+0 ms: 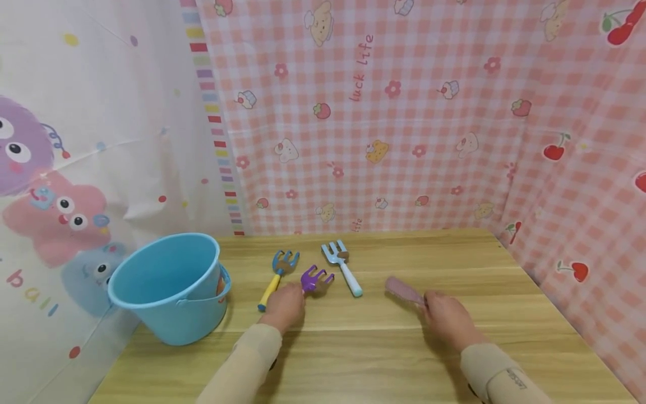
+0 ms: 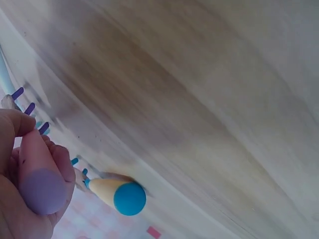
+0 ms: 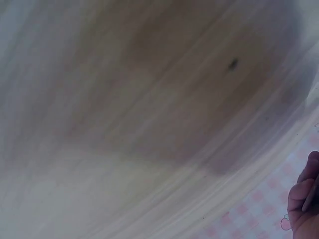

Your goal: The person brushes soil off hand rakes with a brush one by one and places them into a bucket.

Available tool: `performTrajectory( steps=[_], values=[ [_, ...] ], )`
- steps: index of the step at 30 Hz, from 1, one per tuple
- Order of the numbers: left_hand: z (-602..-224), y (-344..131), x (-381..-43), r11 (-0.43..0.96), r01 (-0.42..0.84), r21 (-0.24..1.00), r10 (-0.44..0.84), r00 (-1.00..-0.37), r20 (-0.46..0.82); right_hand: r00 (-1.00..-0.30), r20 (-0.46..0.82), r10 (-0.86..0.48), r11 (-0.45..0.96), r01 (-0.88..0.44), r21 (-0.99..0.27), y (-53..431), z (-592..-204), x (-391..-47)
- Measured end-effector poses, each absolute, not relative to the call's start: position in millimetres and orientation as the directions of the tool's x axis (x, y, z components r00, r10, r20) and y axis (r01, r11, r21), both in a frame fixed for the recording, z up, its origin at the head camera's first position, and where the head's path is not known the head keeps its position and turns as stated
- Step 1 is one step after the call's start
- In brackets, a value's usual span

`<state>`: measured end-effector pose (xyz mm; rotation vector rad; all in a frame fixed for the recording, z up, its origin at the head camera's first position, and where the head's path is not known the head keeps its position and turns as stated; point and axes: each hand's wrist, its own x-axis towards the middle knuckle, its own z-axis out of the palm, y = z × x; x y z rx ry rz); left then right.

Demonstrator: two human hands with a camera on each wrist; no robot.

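My left hand (image 1: 286, 307) grips the pink handle (image 2: 37, 159) of a small hand rake (image 1: 314, 280), its curved purple tines pointing away over the table. Close by its fingers lies another hand rake (image 1: 272, 287), with a yellow handle and blue tines. A light blue hand fork (image 1: 347, 271) with a white handle rests farther back, beyond the purple tines. On the right, my right hand (image 1: 449, 317) holds a flat, pink, speckled paddle-shaped thing (image 1: 404, 290) by its narrow end. Only the edge of that hand shows in the right wrist view.
A light blue bucket (image 1: 169, 322) with its handle hanging down stands at the left of the wooden table (image 1: 353, 359). Behind the table hangs a pink checked cloth (image 1: 383, 123), which continues along the right. A white printed cloth (image 1: 151, 112) hangs at the left.
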<state>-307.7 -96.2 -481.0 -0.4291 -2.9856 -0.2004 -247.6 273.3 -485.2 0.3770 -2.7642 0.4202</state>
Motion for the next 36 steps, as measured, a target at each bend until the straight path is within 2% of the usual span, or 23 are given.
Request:
performTrajectory(
  steps=[14,20,24,31,36],
  values=[
    [-473.4,-103.3,-297.9,0.93,0.363,0.055,0.336,-0.901,0.275,-0.932,0.358,-0.06,0.906,-0.202,-0.373,243.7,-472.7,-242.4],
    [-464.2,-103.3,-287.5,0.902,0.43,0.051,0.384,-0.848,0.365,-0.952,0.307,0.003,0.894,-0.136,-0.428,232.6,-460.1,-237.1],
    [-458.5,-98.7,-279.9,0.884,0.461,0.075,0.407,-0.84,0.358,-0.956,0.289,0.043,0.872,-0.105,-0.478,224.9,-452.4,-231.5],
    [-451.9,-90.1,-265.7,0.853,0.506,0.125,0.459,-0.842,0.283,-0.923,0.382,0.04,0.881,-0.148,-0.449,206.0,-449.2,-225.3],
    [-450.2,-92.2,-262.3,0.827,0.562,0.027,0.522,-0.785,0.333,-0.885,0.464,0.019,0.892,-0.195,-0.408,190.4,-446.1,-223.4]
  ],
)
